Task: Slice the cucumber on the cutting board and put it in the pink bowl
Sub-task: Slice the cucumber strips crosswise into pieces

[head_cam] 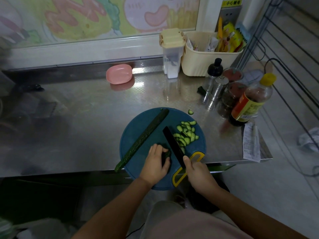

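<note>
Cucumber work is taking place on a round blue cutting board [136, 135] that is overhanging the near edge of a steel counter [77, 109]. One long cucumber half [145, 137], dark and ridged, is lying diagonally across the board's left side, its near tip poking past the rim. The left hand [155, 164] is pressing curled fingers down on a short dark cucumber stub [167, 155]. The right hand [198, 173] is gripping the handle of a black-bladed knife [173, 144], whose blade is standing just right of the stub. Pale green half-moon slices [186, 133] are piling up beside the blade, with one stray slice [190, 111] lying off the board. A pink bowl [119, 74] is sitting well apart at the counter's back edge.
</note>
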Demonstrator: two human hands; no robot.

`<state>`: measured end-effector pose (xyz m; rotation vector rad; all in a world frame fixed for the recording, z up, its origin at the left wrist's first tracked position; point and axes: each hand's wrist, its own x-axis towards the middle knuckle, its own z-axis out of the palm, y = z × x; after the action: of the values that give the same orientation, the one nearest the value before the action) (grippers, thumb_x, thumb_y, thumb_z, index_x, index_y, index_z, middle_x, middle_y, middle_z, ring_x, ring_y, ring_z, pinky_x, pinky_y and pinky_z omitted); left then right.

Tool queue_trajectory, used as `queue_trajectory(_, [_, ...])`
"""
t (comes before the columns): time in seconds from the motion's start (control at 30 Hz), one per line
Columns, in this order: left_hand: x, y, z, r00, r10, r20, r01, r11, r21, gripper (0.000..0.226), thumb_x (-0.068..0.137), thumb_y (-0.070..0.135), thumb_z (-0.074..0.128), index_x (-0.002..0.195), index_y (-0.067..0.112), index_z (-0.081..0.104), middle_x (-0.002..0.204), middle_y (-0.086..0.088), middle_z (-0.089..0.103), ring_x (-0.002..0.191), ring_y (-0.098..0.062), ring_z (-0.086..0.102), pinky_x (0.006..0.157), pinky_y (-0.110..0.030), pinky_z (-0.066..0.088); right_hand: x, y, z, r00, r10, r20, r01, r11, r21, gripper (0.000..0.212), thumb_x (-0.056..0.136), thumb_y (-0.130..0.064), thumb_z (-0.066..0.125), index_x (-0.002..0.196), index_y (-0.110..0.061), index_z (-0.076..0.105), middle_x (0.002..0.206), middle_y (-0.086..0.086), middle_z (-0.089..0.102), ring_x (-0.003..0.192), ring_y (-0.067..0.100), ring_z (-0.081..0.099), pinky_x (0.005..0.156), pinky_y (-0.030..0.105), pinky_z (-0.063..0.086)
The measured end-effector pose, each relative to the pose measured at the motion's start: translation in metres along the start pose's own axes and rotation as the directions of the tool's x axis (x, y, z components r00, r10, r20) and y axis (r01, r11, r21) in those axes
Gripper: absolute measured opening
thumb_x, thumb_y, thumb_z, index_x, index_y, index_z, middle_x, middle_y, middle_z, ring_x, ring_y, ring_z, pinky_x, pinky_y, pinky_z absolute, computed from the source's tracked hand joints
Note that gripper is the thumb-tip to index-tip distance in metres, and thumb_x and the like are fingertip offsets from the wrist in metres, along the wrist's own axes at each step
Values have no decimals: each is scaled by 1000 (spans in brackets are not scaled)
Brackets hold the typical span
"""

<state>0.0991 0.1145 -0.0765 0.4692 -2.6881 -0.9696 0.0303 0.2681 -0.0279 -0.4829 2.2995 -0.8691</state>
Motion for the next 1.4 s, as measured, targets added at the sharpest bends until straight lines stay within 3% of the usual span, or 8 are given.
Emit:
queue_trajectory(0.3, [-1,0,0,1000,10,-19,-10,1000,11,18,83,21,53,92,7,49,92,1,38,85,-9,33,73,-20,26,-12,-12,0,997,-71,35,73,996,-58,56,102,-37,26,53,-13,37,53,2,43,51,13,42,54,31,28])
queue_trajectory(0.43, [-1,0,0,1000,6,-25,-6,1000,4,16,83,21,53,90,8,47,91,1,38,85,-10,34,72,-20,26,-13,-9,1,998,-18,67,17,1000,17,49,100,-43,29,59,-18,40,57,-1,43,52,8,39,51,19,31])
queue_trajectory(0.63, [0,-1,0,1000,10,-30,-10,1000,0,15,82,19,55,88,9,46,90,1,38,83,-9,32,72,-20,25,-7,-14,4,999,-19,45,23,996,-90,57,102,-39,25,54,-12,36,54,2,42,50,11,40,51,31,25])
queue_trajectory(0.77, [-1,0,0,999,2,-32,-3,1000,-18,14,82,18,55,89,8,48,90,2,38,84,-10,34,72,-19,26,-4,-12,11,997,-30,65,37,993,-114,50,103,-38,25,58,-17,35,57,-1,41,51,9,38,46,20,27])
queue_trajectory(0.9, [-1,-1,0,999,12,-32,-13,1000,-17,15,83,18,54,91,7,49,91,2,37,84,-8,32,72,-18,25,-3,-9,12,998,-9,68,11,999,-38,50,101,-41,27,57,-19,37,58,0,42,55,14,41,63,28,35])
queue_trajectory(1.03, [-2,-2,-1,1000,21,-21,-21,1000,-13,18,84,19,54,96,6,52,94,2,39,88,-8,36,76,-18,28,-1,-6,8,1000,16,-10,-16,999,-37,60,101,-42,26,51,-12,40,54,4,46,52,16,45,49,27,31])
queue_trajectory(1.33, [-8,-3,-3,1000,25,-6,-25,1000,-15,21,86,19,52,102,5,54,100,-7,48,95,-15,44,82,-17,31,-7,-3,3,1000,8,17,-8,1000,14,54,101,-42,29,55,-15,38,54,1,43,50,11,41,49,19,30])
queue_trajectory(1.4, [-8,-2,-2,1000,27,-6,-27,1000,-7,21,86,18,51,102,5,54,99,-6,47,93,-16,43,80,-17,31,-10,-3,6,1000,-18,-1,18,1000,25,57,100,-41,30,51,-13,35,51,3,42,48,13,43,50,25,31])
